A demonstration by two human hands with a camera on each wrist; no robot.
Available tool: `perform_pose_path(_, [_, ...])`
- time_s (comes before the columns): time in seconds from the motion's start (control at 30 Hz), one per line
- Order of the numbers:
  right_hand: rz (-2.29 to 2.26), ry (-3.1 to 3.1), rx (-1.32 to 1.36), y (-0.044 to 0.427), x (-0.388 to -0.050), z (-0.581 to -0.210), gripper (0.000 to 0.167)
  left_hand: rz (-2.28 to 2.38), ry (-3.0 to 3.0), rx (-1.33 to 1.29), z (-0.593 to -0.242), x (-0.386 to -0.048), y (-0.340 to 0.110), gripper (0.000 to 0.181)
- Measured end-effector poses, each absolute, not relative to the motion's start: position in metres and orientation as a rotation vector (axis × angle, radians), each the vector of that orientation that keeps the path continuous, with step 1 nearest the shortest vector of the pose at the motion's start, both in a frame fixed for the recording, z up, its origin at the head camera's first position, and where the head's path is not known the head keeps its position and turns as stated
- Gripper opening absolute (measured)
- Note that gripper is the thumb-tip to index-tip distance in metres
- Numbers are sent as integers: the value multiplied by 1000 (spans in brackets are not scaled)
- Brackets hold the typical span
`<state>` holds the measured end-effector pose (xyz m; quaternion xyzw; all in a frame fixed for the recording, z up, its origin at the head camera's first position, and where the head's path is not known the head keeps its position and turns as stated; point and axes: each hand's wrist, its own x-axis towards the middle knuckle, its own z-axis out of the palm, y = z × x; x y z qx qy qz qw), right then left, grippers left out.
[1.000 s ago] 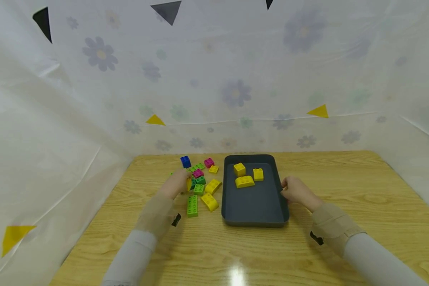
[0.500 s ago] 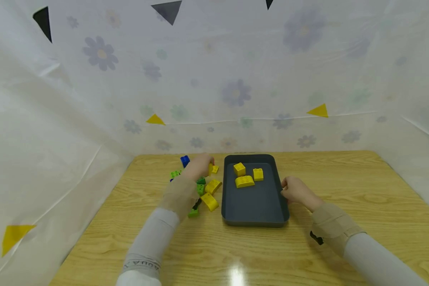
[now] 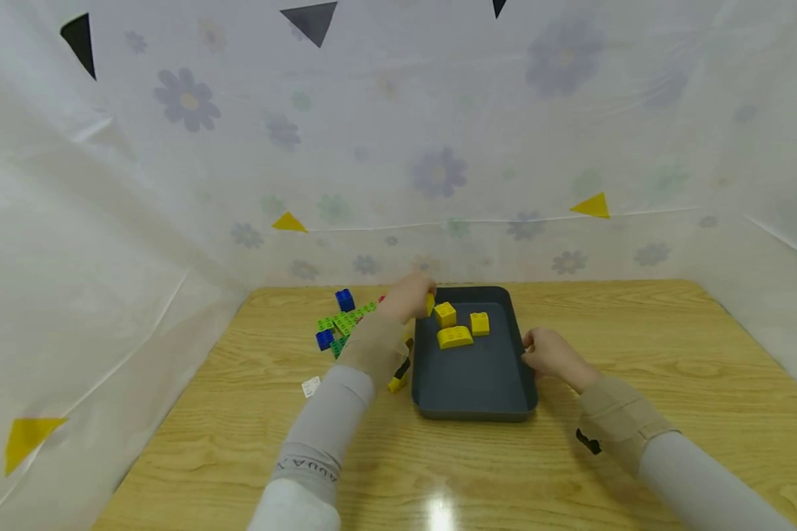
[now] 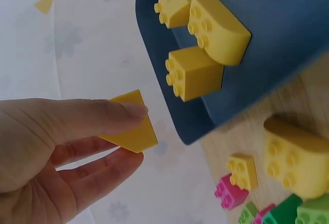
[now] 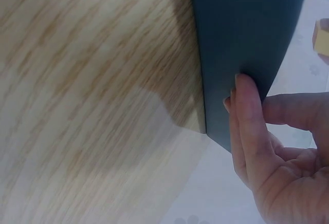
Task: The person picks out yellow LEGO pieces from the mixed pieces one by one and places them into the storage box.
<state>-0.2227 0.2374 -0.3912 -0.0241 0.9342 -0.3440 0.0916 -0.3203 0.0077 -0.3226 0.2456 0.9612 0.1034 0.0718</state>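
My left hand [image 3: 408,296] pinches a yellow toy brick [image 4: 134,126] between thumb and fingers, held over the far left rim of the dark grey tray [image 3: 474,383]. Inside that tray lie a yellow cube-like brick [image 3: 446,315], a rounded yellow brick [image 3: 454,337] and a smaller yellow brick [image 3: 480,324]. My right hand [image 3: 556,358] grips the tray's right wall; in the right wrist view the fingers lie along its outside and the thumb hooks over the rim. The left forearm hides part of the loose bricks.
Left of the tray is a loose pile with green bricks [image 3: 345,321], blue bricks [image 3: 344,299], pink ones and a large yellow brick [image 4: 298,157]. A white brick [image 3: 311,386] lies nearer. The wooden table [image 3: 505,472] ends at a white flowered curtain [image 3: 398,147].
My left hand has carried the yellow brick rightwards from the pile to the tray's far left corner, uncovering the left side of the pile. My right hand stays on the tray.
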Motion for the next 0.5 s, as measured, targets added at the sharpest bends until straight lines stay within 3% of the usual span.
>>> perform_pose_path(0.5, [-1027,2764,-69,235,-224,-392,32,349,2811,840,-346,-318,55,38])
